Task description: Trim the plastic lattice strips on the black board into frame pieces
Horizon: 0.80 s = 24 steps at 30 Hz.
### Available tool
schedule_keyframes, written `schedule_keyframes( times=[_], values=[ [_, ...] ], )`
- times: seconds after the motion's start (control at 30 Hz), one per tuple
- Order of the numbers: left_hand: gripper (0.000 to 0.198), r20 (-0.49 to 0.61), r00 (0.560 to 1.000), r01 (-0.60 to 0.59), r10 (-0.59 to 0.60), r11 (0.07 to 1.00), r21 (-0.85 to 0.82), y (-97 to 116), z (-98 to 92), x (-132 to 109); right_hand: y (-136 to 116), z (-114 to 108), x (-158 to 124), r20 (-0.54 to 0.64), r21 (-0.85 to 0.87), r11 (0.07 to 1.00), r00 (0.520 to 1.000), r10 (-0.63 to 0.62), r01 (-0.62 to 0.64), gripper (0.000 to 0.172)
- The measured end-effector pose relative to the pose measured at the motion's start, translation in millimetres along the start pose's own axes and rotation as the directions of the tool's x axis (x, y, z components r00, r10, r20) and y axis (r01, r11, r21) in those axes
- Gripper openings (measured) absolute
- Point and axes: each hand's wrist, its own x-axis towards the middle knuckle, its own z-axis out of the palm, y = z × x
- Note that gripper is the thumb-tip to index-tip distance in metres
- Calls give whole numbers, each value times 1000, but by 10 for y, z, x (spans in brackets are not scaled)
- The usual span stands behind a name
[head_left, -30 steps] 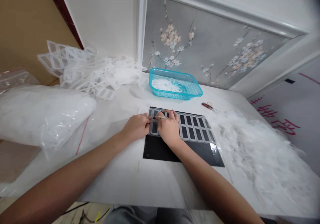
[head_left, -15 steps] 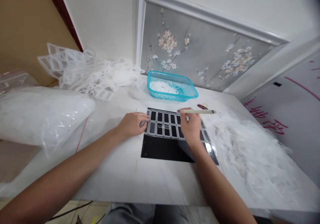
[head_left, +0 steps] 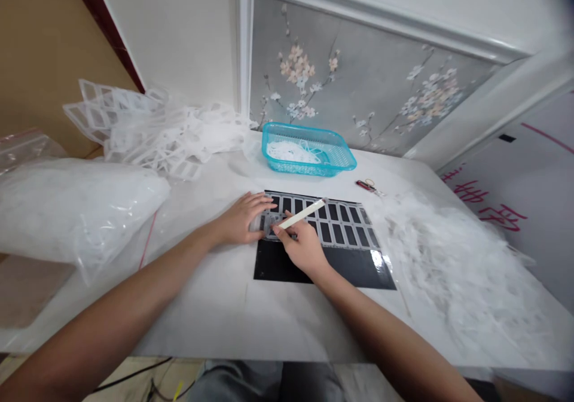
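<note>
A translucent sheet with rows of rectangular cut-outs [head_left: 338,233] lies on a black mat [head_left: 323,268] in front of me. My left hand [head_left: 242,218] rests flat across the sheet's left edge, fingers apart. Between the fingers of my right hand [head_left: 305,246] is a slim cream-coloured stick-like tool [head_left: 305,212], slanting up to the right with a dark far end. Its working end points down at the lower-left cut-outs and is too small to make out. Part of the sheet is hidden under my right hand.
Behind the mat stands a blue plastic basket [head_left: 309,166] holding white pieces. A red-handled item [head_left: 366,185] lies right of it. Piles of translucent sheets [head_left: 165,130] and scraps [head_left: 461,270] flank the work, with a filled plastic bag [head_left: 81,210] at left.
My right hand has moved left and down across the sheet with the tool, which now slants upward. My left hand's fingers have spread flatter. The thin white loop on the sheet no longer shows there.
</note>
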Motion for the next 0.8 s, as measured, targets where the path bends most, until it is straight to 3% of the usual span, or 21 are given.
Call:
schedule_keyframes(
  times=[0.23,0.4,0.5,0.63,0.8],
  values=[
    [63,28,1000,14,-14,1000,10,20,-17,4,-59,15,-32,33,-138,989,998,-54,58,17],
    [84,80,995,63,-66,997,44,-13,-21,13,-127,32,-99,74,-387,899,979,-190,204,24],
    [92,140,985,94,-105,992,88,-12,-51,18,-97,5,-75,82,-321,926,980,-181,198,21],
    [89,188,973,111,-132,987,119,18,-90,16,-7,-39,-8,11,-124,991,999,-53,54,16],
    [83,188,975,96,-118,988,124,25,-93,8,6,-30,-2,6,-99,994,999,-40,40,16]
  ],
)
